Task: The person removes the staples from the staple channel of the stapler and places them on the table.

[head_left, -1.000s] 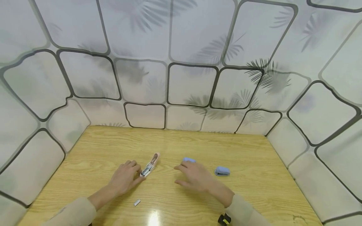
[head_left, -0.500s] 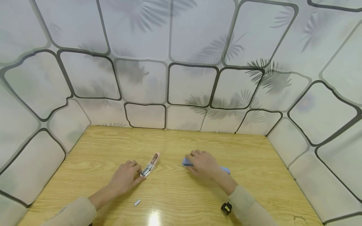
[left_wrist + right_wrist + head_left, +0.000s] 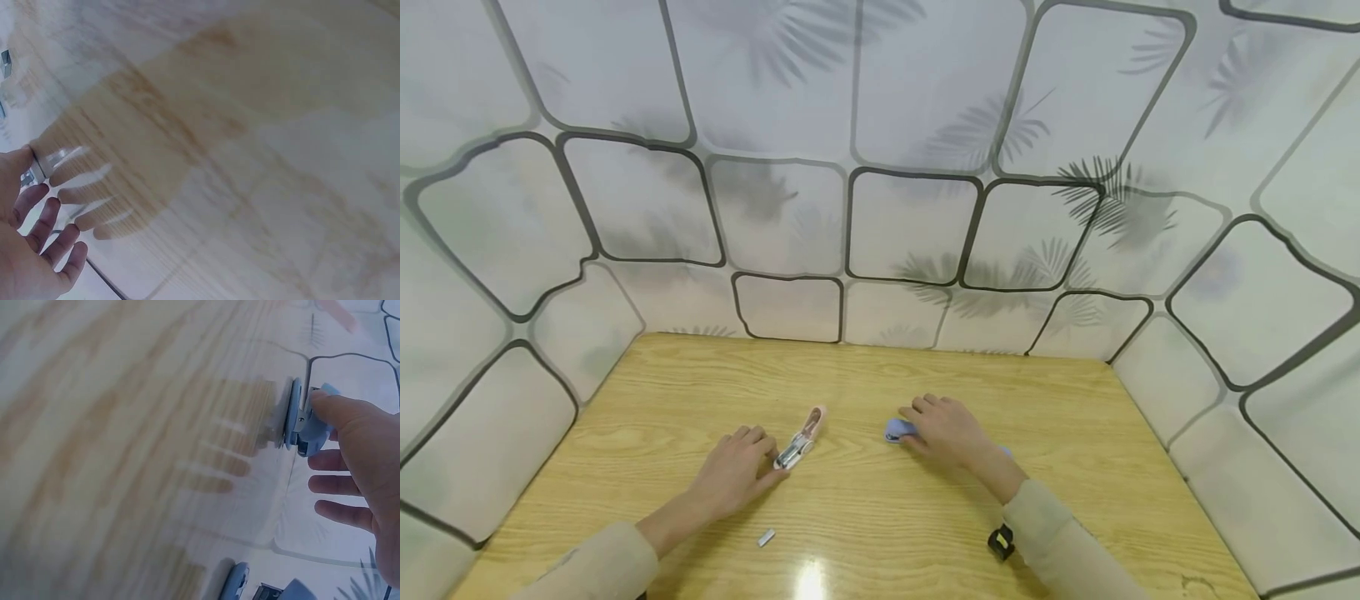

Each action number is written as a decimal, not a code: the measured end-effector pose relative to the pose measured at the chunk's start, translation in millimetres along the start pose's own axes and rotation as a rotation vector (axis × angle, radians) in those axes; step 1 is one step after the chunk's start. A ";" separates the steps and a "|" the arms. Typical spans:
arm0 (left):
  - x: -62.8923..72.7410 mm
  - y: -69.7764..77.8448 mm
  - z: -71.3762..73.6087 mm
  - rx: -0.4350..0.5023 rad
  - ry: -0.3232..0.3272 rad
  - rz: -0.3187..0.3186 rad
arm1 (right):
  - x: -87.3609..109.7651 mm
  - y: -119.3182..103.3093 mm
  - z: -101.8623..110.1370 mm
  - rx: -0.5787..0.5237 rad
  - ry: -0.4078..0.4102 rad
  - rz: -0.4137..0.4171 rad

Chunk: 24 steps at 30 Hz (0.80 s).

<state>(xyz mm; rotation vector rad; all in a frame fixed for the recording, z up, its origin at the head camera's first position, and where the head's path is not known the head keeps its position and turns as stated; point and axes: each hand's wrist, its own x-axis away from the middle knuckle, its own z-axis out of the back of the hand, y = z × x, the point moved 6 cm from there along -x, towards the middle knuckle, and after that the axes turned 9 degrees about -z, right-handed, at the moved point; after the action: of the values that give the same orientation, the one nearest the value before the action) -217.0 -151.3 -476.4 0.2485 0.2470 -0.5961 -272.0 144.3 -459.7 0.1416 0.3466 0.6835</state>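
My left hand pinches the near end of a pink and white stapler between thumb and index finger. The stapler lies swung wide open, its metal inside facing up. To the right, my right hand holds a small blue stapler at the table. In the right wrist view the thumb presses the top of this blue stapler, and the other fingers extend below it. A second blue stapler is mostly hidden behind the right wrist; more of that second stapler shows in the right wrist view.
A short silver strip of staples lies on the wooden table nearer to me. Patterned fabric walls enclose the table at the back and both sides. A black device is strapped at the right wrist.
My right hand has moved back and to the right, from hovering in front of the first blue stapler to gripping it. My left hand and the pink stapler have stayed put.
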 end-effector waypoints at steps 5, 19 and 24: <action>1.1 -1.6 1.7 0.012 0.001 0.011 | 0.8 -0.8 -0.2 -0.014 0.001 0.022; -2.5 18.3 25.0 0.027 0.088 -0.007 | 3.0 -1.7 0.0 -0.010 -0.046 0.035; -5.5 36.9 22.3 0.025 0.085 -0.067 | 4.1 -4.4 2.8 0.002 -0.042 0.046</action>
<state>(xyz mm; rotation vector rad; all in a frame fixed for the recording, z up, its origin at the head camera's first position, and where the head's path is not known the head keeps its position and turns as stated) -196.5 -125.6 -447.9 0.2912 0.3312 -0.6559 -265.4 143.5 -459.3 0.1656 0.3041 0.7243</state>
